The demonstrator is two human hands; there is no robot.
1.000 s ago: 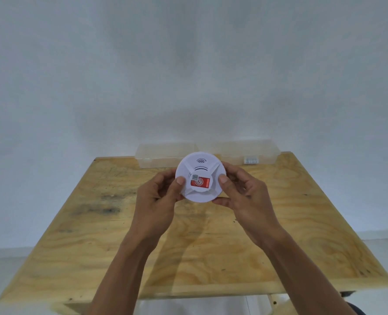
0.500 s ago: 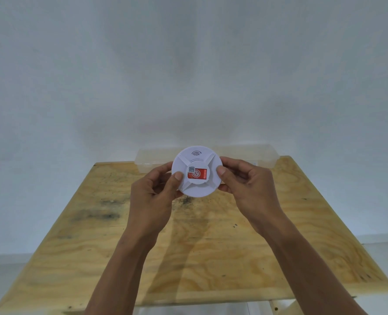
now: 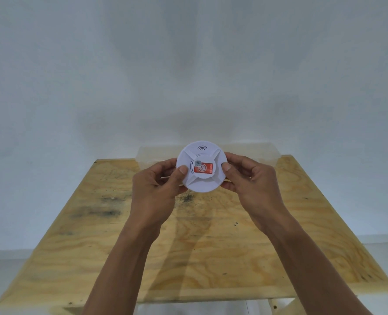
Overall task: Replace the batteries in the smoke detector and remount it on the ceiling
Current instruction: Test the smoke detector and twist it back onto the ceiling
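Nearest the camera, two bare forearms reach forward over the plywood tabletop [image 3: 197, 258], whose grain carries dark smudges toward its left and middle. The left hand [image 3: 156, 189] pinches the left edge of the smoke detector [image 3: 201, 166], thumb laid on its face and fingers curled behind. The right hand [image 3: 250, 180] does the same on the right edge, thumb tip pressed near the rim. The round white unit is held up off the wood, between the hands and tilted toward the person's view, most likely so its face can be read and the opposed thumbs can twist or pry the housing; a red label [image 3: 204, 167] with a small code square sits at its centre, with raised ribs running out to the rim. No batteries are visible, so whether they are changed cannot be told. Beyond the detector, a clear plastic box [image 3: 252, 153] stands along the far edge against a plain white wall [image 3: 188, 64]
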